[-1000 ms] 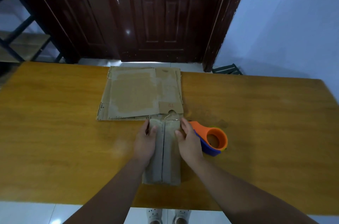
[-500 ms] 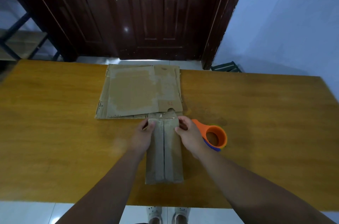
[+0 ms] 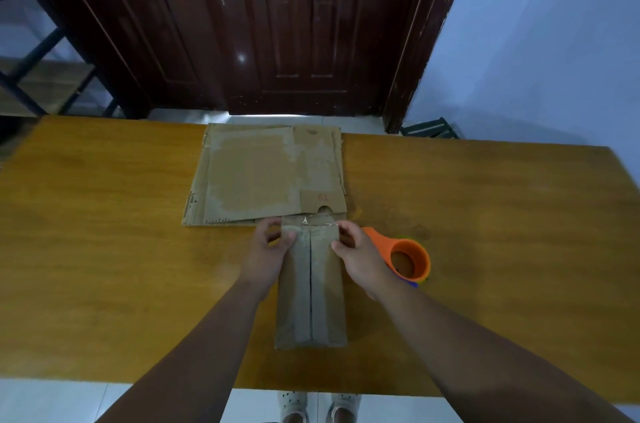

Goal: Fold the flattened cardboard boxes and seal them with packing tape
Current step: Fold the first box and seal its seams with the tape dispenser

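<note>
A narrow folded cardboard box (image 3: 311,294) lies lengthwise on the wooden table (image 3: 104,249), its two top flaps meeting along a centre seam. My left hand (image 3: 266,252) pinches the box's far left corner, thumb on top. My right hand (image 3: 360,252) pinches the far right corner the same way. Behind the box lies a stack of flattened cardboard boxes (image 3: 263,176). An orange and blue tape dispenser (image 3: 405,256) sits just right of my right hand, partly hidden by it.
A dark wooden door (image 3: 294,24) stands beyond the table's far edge. A metal shelf frame (image 3: 38,76) is at the far left, and a blue wall at the right. My shoes (image 3: 318,405) show below the table's near edge.
Both hands went from lying flat on the box's flaps to pinching its far corners. The box has shifted slightly toward me.
</note>
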